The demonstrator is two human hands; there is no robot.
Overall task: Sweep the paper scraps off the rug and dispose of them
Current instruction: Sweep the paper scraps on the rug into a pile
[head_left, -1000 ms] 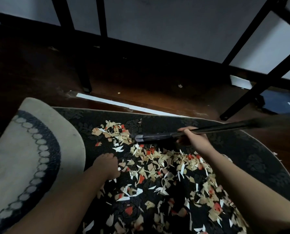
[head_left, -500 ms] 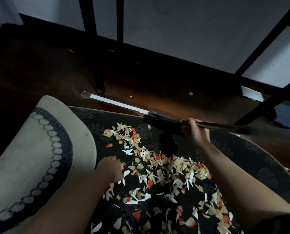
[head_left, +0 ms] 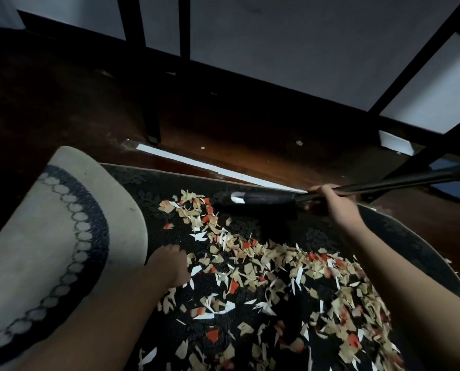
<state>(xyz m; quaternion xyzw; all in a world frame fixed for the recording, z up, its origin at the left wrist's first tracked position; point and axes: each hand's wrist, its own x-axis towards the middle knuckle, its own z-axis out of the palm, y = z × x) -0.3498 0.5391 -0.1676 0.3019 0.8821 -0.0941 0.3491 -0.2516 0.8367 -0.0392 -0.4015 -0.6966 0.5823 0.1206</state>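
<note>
Item 1, far left: folded-over flap of the rug (head_left: 62, 236), pale underside up, with a dark ring pattern. It lies just beside the left hand and covers part of the dark pile.

Item 2: left hand (head_left: 168, 265), pressed down on the rug at the flap's edge among the scraps. Fingers curled under, grasping nothing that can be seen; whether they pinch the pile cannot be told.

Item 3, centre: paper scraps (head_left: 263, 266), tan, white and red, strewn thickly over the dark rug from centre to lower right. None cleared yet, by the look of it.

Item 4: brush (head_left: 255, 204), dark head with a long handle, lying at the far edge of the scrap field.

Item 5: right hand (head_left: 330, 204), fingers clenched round the brush handle just behind the head.

Risks, as judged: a hard stroke could flick light scraps onto the wooden floor (head_left: 250, 129), where a few stray bits already lie. Scraps may slip under the flap if the left hand lifts. The textured pile may hold the smaller pieces.

Surroundings: a white strip (head_left: 210, 167) lies on the floor just beyond the rug's far edge. Black frame legs (head_left: 151, 116) stand behind; diagonal bars at upper right cross near the handle and could foul a long backswing.
</note>
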